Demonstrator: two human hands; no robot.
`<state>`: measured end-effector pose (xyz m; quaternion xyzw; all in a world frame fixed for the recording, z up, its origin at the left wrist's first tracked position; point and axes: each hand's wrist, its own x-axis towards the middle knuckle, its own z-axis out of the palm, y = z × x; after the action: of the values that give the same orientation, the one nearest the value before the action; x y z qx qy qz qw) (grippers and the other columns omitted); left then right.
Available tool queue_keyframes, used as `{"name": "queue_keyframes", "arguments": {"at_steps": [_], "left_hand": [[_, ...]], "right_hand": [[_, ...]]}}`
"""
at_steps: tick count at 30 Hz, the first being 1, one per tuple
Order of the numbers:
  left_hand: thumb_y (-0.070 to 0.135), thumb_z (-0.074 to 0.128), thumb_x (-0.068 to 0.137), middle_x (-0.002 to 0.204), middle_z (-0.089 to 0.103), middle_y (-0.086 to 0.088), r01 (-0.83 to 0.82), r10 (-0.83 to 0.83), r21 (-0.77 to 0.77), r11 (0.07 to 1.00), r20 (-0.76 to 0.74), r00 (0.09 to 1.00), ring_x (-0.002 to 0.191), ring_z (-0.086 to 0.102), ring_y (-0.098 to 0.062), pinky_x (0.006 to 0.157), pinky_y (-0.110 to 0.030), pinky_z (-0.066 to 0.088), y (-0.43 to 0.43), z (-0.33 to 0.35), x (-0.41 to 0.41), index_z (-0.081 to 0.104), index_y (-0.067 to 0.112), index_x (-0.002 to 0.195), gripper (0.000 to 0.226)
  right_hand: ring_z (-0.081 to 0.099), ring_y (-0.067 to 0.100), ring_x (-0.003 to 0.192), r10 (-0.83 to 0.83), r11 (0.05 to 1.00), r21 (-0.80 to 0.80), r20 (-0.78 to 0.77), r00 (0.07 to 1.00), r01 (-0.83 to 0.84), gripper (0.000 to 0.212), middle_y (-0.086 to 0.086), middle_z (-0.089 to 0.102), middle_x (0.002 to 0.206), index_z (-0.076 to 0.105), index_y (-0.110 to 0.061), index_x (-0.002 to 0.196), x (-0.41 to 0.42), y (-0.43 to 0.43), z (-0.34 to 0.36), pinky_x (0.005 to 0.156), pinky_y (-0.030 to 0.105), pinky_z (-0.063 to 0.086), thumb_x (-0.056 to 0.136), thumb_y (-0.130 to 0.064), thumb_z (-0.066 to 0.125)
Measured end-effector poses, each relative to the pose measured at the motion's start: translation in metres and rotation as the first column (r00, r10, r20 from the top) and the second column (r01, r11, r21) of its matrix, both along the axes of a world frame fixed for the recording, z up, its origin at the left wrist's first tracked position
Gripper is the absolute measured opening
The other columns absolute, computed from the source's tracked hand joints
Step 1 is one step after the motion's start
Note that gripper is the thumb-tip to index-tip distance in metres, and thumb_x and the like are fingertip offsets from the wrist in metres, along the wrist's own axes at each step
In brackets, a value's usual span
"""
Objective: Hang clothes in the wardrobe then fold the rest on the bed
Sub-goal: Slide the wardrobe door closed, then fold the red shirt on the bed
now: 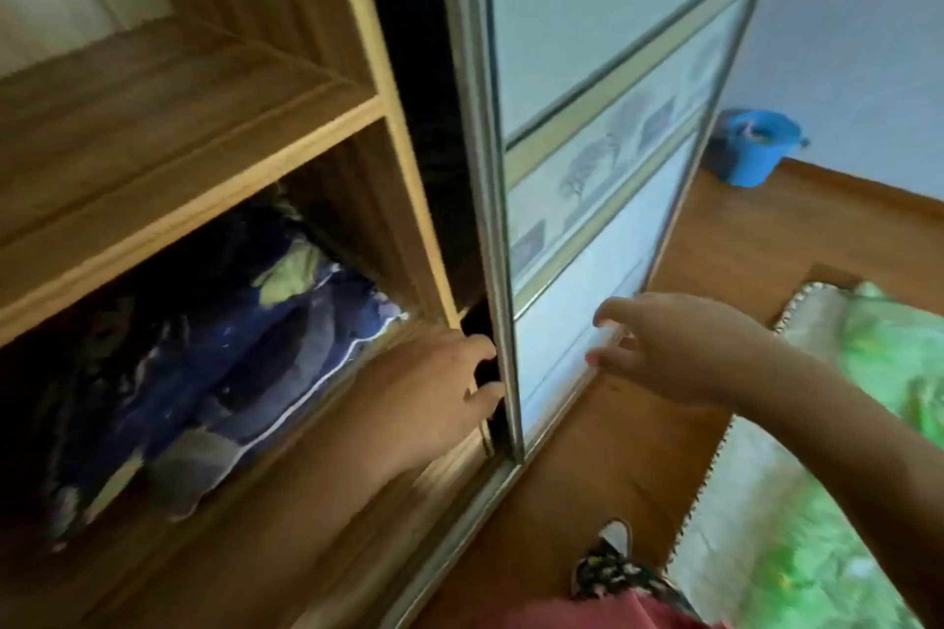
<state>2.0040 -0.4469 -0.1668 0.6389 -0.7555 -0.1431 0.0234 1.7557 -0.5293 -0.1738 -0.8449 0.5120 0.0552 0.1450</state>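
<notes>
While your left grip (434, 391) curls round the door (587, 41) edge and your right grip (669, 347) hovers open by its panel, slide evenly.

Brown wardrobe (204, 128), tree-patterned white door (587, 41), navy fabric (214, 337), blue bucket (756, 148), green bedspread (878, 347).

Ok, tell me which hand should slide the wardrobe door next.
Left. The left hand has its fingers hooked at the metal edge of the sliding door, so it can likely pull it along. The right hand only has spread fingers by the flat panel, with nothing to grip.
</notes>
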Motion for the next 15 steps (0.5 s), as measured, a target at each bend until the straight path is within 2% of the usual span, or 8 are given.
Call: {"name": "queue_keyframes", "arguments": {"at_steps": [4,7,11,15], "left_hand": [[0.054,0.045,0.1,0.131,0.058,0.012,0.218,-0.218,0.016,0.976,0.012,0.976,0.112,0.062,-0.014,0.091,-0.042,0.055,-0.063,-0.009,-0.082,0.048,0.036,0.14,0.044],[0.054,0.041,0.1,0.126,0.058,0.009,0.36,-0.362,0.05,0.932,0.047,0.931,0.114,0.059,-0.016,0.091,-0.042,0.052,-0.111,-0.018,-0.144,0.048,0.032,0.136,0.043],[0.052,0.042,0.1,0.121,0.059,0.008,0.461,-0.465,0.063,0.885,0.087,0.881,0.11,0.059,-0.017,0.082,-0.035,0.049,-0.172,-0.027,-0.222,0.05,0.031,0.133,0.04],[0.051,0.043,0.099,0.117,0.06,0.007,0.511,-0.515,0.06,0.857,0.127,0.848,0.105,0.061,-0.018,0.076,-0.033,0.047,-0.229,-0.031,-0.287,0.053,0.029,0.129,0.038]], "right_hand": [[0.063,0.017,0.111,-0.221,0.973,0.061,-0.022,0.975,0.222,0.049,-0.008,0.063,0.119,0.052,-0.04,0.129,-0.085,-0.006,-0.014,0.091,0.041,0.052,0.092,-0.071,0.046],[0.062,0.015,0.112,-0.371,0.925,0.091,-0.002,0.929,0.369,0.048,-0.009,0.064,0.119,0.053,-0.039,0.13,-0.142,-0.011,-0.026,0.091,0.039,0.051,0.093,-0.069,0.047],[0.062,0.015,0.113,-0.523,0.847,0.139,0.039,0.851,0.514,0.048,-0.009,0.064,0.122,0.053,-0.039,0.131,-0.211,-0.031,-0.041,0.093,0.041,0.052,0.094,-0.067,0.049],[0.063,0.015,0.111,-0.619,0.783,0.128,0.077,0.781,0.608,0.045,-0.013,0.065,0.119,0.053,-0.04,0.129,-0.268,-0.054,-0.051,0.087,0.037,0.049,0.093,-0.067,0.049]]}}
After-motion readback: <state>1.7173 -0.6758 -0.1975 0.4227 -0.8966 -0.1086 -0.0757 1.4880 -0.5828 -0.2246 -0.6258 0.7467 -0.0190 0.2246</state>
